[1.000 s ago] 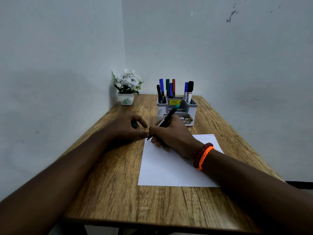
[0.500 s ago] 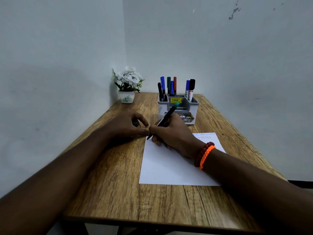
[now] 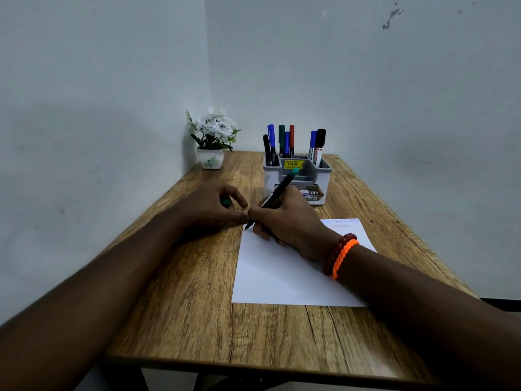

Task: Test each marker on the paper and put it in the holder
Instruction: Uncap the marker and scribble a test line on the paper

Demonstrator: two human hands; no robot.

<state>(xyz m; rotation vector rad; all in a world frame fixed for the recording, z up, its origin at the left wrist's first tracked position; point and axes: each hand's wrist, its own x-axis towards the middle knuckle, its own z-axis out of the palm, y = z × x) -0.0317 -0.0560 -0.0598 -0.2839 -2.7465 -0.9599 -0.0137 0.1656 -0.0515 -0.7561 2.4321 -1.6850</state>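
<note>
On the bench (image 3: 197, 292), the paper (image 3: 282, 277) lies right of centre; the holder (image 3: 321, 176) with markers (image 3: 290, 139) stands behind it, the flower pot (image 3: 211, 160) in the far left corner.

black marker (image 3: 277, 192) with teal end tilted, tip at white paper (image 3: 282, 275) corner, grey holder (image 3: 324, 176) behind

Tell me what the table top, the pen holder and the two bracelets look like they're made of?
Table top: wood or wood-look laminate, matte, with printed-looking grain and dark crack lines. Pen holder: grey plastic by its smooth moulded walls, price sticker on it. Bracelets: the dark red one is round glossy beads, wood or resin, hard to tell; the orange one looks like braided cord.
</note>
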